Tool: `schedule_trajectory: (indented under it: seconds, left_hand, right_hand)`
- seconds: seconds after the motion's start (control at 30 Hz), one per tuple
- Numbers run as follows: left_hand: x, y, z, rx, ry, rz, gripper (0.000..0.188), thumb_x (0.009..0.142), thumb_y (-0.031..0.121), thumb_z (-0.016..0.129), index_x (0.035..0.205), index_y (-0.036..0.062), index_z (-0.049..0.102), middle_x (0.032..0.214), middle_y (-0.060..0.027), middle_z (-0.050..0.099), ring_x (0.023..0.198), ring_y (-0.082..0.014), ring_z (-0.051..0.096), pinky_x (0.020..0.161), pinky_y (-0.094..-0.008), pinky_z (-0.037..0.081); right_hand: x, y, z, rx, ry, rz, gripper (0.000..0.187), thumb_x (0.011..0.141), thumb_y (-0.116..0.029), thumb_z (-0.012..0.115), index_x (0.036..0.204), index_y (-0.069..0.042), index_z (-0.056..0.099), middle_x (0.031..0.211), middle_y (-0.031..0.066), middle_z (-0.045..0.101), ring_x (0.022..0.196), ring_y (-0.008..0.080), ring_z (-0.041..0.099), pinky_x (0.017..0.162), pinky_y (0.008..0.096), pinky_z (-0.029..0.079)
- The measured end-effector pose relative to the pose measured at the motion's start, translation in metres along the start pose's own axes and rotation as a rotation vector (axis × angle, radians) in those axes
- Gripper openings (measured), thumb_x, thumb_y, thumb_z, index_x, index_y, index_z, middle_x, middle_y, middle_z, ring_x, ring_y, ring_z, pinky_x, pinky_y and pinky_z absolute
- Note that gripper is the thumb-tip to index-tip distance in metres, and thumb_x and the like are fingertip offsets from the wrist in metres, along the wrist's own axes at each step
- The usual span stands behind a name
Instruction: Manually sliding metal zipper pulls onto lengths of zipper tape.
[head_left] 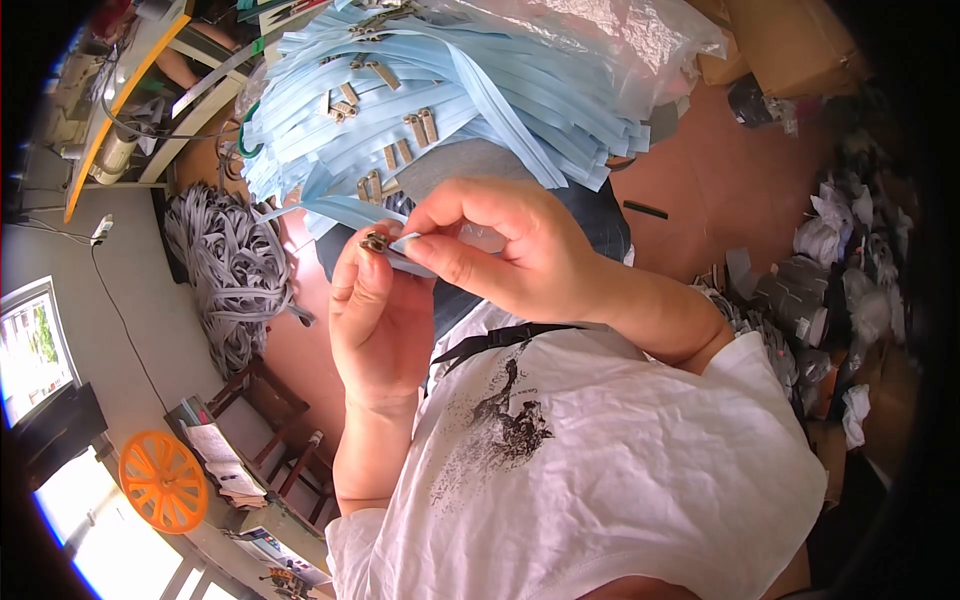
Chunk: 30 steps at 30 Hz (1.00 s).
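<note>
My left hand [380, 320] pinches a small metal zipper slider [375, 241] between thumb and forefinger. From the right, my right hand [520, 240] grips the end of a light-blue zipper tape [405, 243] with thumb and forefinger, right at the slider. Whether the tape is inside the slider I cannot tell. Beyond both hands, a thick pile of light-blue zipper tapes [560, 110] lies across my lap. Several metal sliders with long pulls [383, 75] sit on these tapes, some of them close to my left fingertips.
Clear plastic sheeting [640, 40] covers the pile's far right. Grey zipper tapes [230, 275] are heaped at the left, near a wooden stool [262, 400] and an orange reel [163, 482]. A yellow-edged table [125, 100] stands far left, with another person's arm [178, 68] beside it. Scraps [830, 290] crowd the right.
</note>
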<state>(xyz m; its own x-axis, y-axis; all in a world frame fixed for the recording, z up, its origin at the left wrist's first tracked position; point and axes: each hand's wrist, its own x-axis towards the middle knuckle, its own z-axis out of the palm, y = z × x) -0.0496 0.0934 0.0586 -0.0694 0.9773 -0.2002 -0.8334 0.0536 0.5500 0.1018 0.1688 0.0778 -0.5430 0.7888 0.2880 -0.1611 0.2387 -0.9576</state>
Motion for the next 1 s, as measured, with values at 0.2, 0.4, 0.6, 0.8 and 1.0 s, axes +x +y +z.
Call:
schedule_trajectory:
  seconds: [0.2,0.4,0.6,0.8,1.0]
  left_hand:
    - [-0.002,0.000,-0.002,0.089,0.022,0.046,0.024,0.096,0.015,0.058,0.116,0.0040,0.063,0.114,-0.0060,0.065,0.108,-0.0182,0.058,0.099,-0.0371,0.041]
    - [-0.004,-0.002,0.000,0.171,0.018,0.167,0.021,0.095,0.009,0.059,0.113,0.0004,0.064,0.110,-0.0092,0.062,0.101,-0.0177,0.057,0.095,-0.0322,0.041]
    - [-0.001,-0.003,-0.010,0.537,-0.101,0.422,0.019,0.096,0.007,0.055,0.112,0.0000,0.063,0.108,-0.0108,0.060,0.099,-0.0195,0.056,0.093,-0.0328,0.042]
    - [-0.001,-0.004,-0.002,0.819,-0.165,0.692,0.018,0.094,0.010,0.059,0.110,0.0013,0.062,0.104,-0.0112,0.056,0.098,-0.0219,0.054,0.089,-0.0350,0.043]
    - [0.003,-0.004,0.004,0.906,-0.185,0.888,0.014,0.085,0.011,0.070,0.094,0.0023,0.064,0.088,-0.0094,0.059,0.086,-0.0251,0.057,0.081,-0.0404,0.049]
  right_hand:
    - [0.004,0.002,0.000,-0.231,0.040,-0.169,0.009,0.087,-0.007,0.067,0.089,-0.001,0.060,0.077,0.0077,0.062,0.068,0.0186,0.062,0.060,0.0286,0.046]
    - [0.005,0.005,0.001,-0.341,0.056,-0.308,0.010,0.082,-0.002,0.068,0.087,-0.001,0.061,0.078,0.0077,0.062,0.066,0.0222,0.059,0.059,0.0311,0.046]
    - [0.001,0.000,0.003,-0.390,0.111,-0.300,0.012,0.079,-0.006,0.070,0.087,-0.005,0.062,0.080,0.0064,0.063,0.072,0.0254,0.061,0.062,0.0357,0.048]
    - [-0.001,0.004,0.004,-0.290,0.115,-0.424,0.014,0.078,0.002,0.072,0.090,-0.002,0.065,0.084,0.0068,0.065,0.066,0.0203,0.059,0.058,0.0299,0.047]
    - [-0.002,0.005,-0.001,-0.150,0.073,-0.372,0.016,0.076,-0.006,0.077,0.089,-0.007,0.069,0.082,0.0024,0.066,0.077,0.0197,0.062,0.066,0.0310,0.048]
